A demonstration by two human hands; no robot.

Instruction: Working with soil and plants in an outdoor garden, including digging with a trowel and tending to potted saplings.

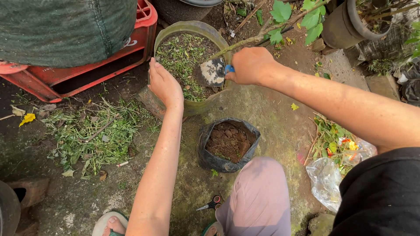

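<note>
My left hand rests on the left rim of a large olive-green pot filled with soil and green clippings, fingers flat against the edge. My right hand is closed around the blue handle of a small metal trowel, whose soiled blade dips into the pot's soil. A small black plastic grow bag filled with dark clumpy soil sits on the ground just in front of the pot, between my arms.
A red crate under a green covered load stands at the left. Cut weeds lie on the ground. Small scissors lie by my knee. A clear plastic bag and a dark pot are at the right.
</note>
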